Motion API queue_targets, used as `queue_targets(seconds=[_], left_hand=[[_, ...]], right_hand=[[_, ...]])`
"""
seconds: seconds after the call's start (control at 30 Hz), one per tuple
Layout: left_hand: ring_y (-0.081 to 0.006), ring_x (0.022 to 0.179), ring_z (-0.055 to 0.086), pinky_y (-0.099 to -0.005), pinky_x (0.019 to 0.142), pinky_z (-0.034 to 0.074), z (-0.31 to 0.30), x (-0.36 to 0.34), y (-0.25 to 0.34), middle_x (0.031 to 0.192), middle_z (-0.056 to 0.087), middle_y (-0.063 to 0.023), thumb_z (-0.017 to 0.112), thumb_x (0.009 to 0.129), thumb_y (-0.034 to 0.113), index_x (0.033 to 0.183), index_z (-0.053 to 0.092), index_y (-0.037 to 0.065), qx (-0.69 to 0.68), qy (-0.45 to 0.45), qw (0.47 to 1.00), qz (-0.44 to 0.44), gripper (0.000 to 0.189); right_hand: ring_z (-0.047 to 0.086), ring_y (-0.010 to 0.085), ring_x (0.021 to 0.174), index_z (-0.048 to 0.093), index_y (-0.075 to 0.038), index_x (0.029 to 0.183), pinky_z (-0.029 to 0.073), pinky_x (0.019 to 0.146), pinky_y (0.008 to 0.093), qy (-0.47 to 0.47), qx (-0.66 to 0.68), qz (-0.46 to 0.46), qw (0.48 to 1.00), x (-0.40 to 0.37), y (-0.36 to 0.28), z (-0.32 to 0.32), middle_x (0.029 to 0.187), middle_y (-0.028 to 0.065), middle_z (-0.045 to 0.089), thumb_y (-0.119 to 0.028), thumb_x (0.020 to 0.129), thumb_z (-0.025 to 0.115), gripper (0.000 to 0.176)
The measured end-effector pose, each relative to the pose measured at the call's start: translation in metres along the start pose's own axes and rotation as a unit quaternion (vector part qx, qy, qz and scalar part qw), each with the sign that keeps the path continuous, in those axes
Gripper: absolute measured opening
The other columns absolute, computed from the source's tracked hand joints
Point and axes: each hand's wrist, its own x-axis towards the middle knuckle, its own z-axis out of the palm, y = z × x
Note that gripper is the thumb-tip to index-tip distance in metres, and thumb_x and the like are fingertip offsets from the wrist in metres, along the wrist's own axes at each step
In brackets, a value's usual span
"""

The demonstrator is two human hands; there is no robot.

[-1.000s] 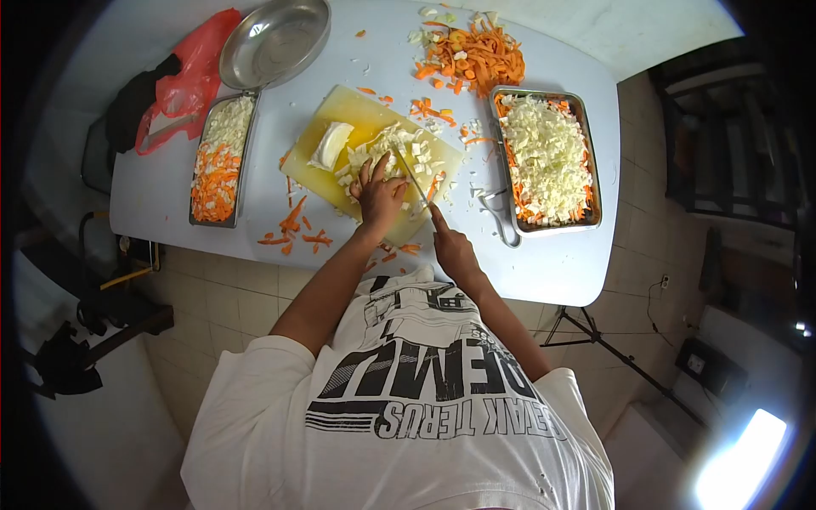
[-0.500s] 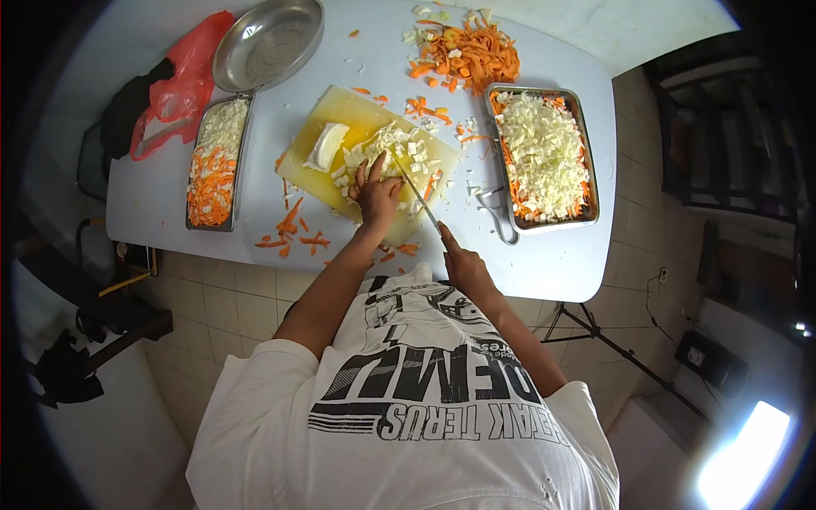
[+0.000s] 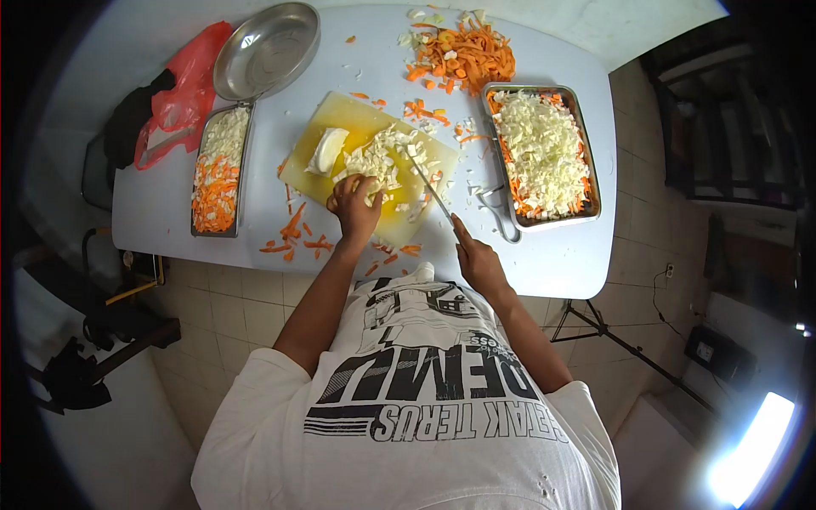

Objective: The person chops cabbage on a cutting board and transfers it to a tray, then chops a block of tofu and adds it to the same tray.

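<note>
A yellow cutting board lies at an angle on the table. Chopped cabbage is spread over its middle, and a larger cabbage piece sits at its left part. My left hand rests with curled fingers at the near edge of the chopped pile; whatever is under the fingers is too hidden to name. My right hand is closed round the handle of a knife, whose blade reaches over the board's right part, its tip by the cabbage.
A tray of cabbage over carrot stands right, a narrower tray left. Behind are a metal bowl, a red plastic bag and a heap of carrot strips. A peeler-like metal tool lies beside the right tray.
My left hand has moved left and nearer to me, off the middle of the cabbage, its fingers more curled. My right hand has shifted slightly right and nearer to me with the knife.
</note>
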Motion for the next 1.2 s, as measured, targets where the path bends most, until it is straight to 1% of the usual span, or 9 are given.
queue_targets(seconds=[0.1, 0.27, 0.4, 0.53, 0.73, 0.83, 0.93, 1.03, 1.2], left_hand=[[-0.0213, 0.12, 0.044, -0.0526, 0.098, 0.025, 0.009, -0.011, 0.003, 0.117, 0.056, 0.0004, 0.075, 0.075, 0.025, 0.105, 0.067, 0.022, 0.03, -0.033, 0.999, 0.003, 0.031], [-0.0286, 0.105, 0.056, -0.0483, 0.092, 0.037, -0.002, -0.009, -0.014, 0.106, 0.061, -0.0064, 0.066, 0.078, 0.01, 0.108, 0.064, 0.015, -0.049, 0.122, 0.99, -0.052, 0.03], [-0.0311, 0.097, 0.059, -0.0426, 0.082, 0.048, -0.009, -0.01, -0.046, 0.104, 0.06, -0.0114, 0.069, 0.077, 0.007, 0.109, 0.062, 0.009, -0.026, 0.161, 0.986, -0.015, 0.033], [-0.0254, 0.089, 0.062, -0.0366, 0.077, 0.052, -0.009, -0.015, -0.041, 0.104, 0.06, -0.0116, 0.081, 0.072, 0.016, 0.112, 0.06, 0.004, -0.082, 0.06, 0.994, -0.033, 0.047], [-0.0227, 0.084, 0.065, -0.0329, 0.073, 0.055, -0.003, -0.012, -0.028, 0.106, 0.059, -0.012, 0.079, 0.073, 0.008, 0.113, 0.061, 0.002, -0.113, -0.014, 0.989, -0.091, 0.043], [-0.0224, 0.083, 0.066, -0.0309, 0.073, 0.055, 0.001, -0.007, -0.028, 0.107, 0.059, -0.012, 0.076, 0.075, 0.003, 0.111, 0.063, 0.002, -0.165, -0.002, 0.983, -0.077, 0.038], [-0.0223, 0.083, 0.066, -0.0301, 0.074, 0.055, 0.003, -0.002, -0.03, 0.107, 0.06, -0.012, 0.074, 0.076, 0.001, 0.111, 0.064, 0.003, -0.177, -0.016, 0.982, -0.07, 0.037], [-0.0244, 0.083, 0.065, -0.0328, 0.074, 0.054, 0.005, 0.006, -0.032, 0.105, 0.061, -0.0114, 0.075, 0.074, 0.001, 0.111, 0.063, 0.004, -0.198, -0.028, 0.979, -0.032, 0.039], [-0.0248, 0.084, 0.065, -0.0331, 0.075, 0.054, 0.002, 0.014, -0.032, 0.107, 0.062, -0.0128, 0.074, 0.075, 0.0, 0.111, 0.063, 0.003, -0.215, -0.08, 0.973, -0.013, 0.038]], right_hand=[[0.062, 0.0422, 0.068, 0.031, -0.018, 0.148, 0.049, 0.062, 0.0503, -0.006, 0.025, -0.03, 0.999, -0.002, -0.004, 0.004, 0.073, 0.0237, 0.063, -0.008, 0.09, 0.053, 0.062], [0.061, 0.0406, 0.066, 0.026, -0.022, 0.149, 0.05, 0.062, 0.0509, 0.028, 0.013, -0.096, 0.995, 0.022, -0.015, 0.021, 0.075, 0.0214, 0.062, -0.011, 0.092, 0.052, 0.064], [0.06, 0.0402, 0.063, 0.024, -0.019, 0.15, 0.049, 0.058, 0.0499, 0.016, -0.006, -0.08, 0.997, 0.048, -0.021, 0.034, 0.072, 0.0215, 0.06, -0.011, 0.093, 0.051, 0.064], [0.06, 0.04, 0.065, 0.028, -0.016, 0.149, 0.048, 0.06, 0.0488, 0.02, 0.012, -0.101, 0.995, 0.047, -0.028, 0.024, 0.072, 0.0215, 0.061, -0.008, 0.092, 0.052, 0.063], [0.06, 0.0393, 0.063, 0.021, -0.021, 0.152, 0.049, 0.058, 0.0504, -0.006, -0.038, -0.082, 0.996, 0.034, -0.026, 0.027, 0.075, 0.0217, 0.06, -0.012, 0.095, 0.048, 0.064], [0.061, 0.0396, 0.065, 0.019, -0.023, 0.152, 0.05, 0.06, 0.0505, 0.023, -0.012, -0.083, 0.996, 0.024, -0.03, 0.033, 0.079, 0.023, 0.061, -0.012, 0.095, 0.047, 0.064], [0.063, 0.0397, 0.068, 0.018, -0.025, 0.152, 0.051, 0.061, 0.0501, -0.064, -0.084, 0.011, 0.994, 0.026, -0.013, 0.055, 0.08, 0.0244, 0.062, -0.01, 0.095, 0.045, 0.065], [0.064, 0.0399, 0.069, 0.017, -0.026, 0.152, 0.051, 0.062, 0.05, -0.055, -0.066, 0.024, 0.996, 0.03, -0.008, 0.07, 0.08, 0.0252, 0.063, -0.009, 0.094, 0.044, 0.066], [0.063, 0.0391, 0.062, 0.017, -0.026, 0.152, 0.051, 0.058, 0.0501, -0.006, -0.001, -0.034, 0.999, 0.049, -0.008, 0.076, 0.07, 0.0232, 0.062, -0.008, 0.092, 0.047, 0.069]])
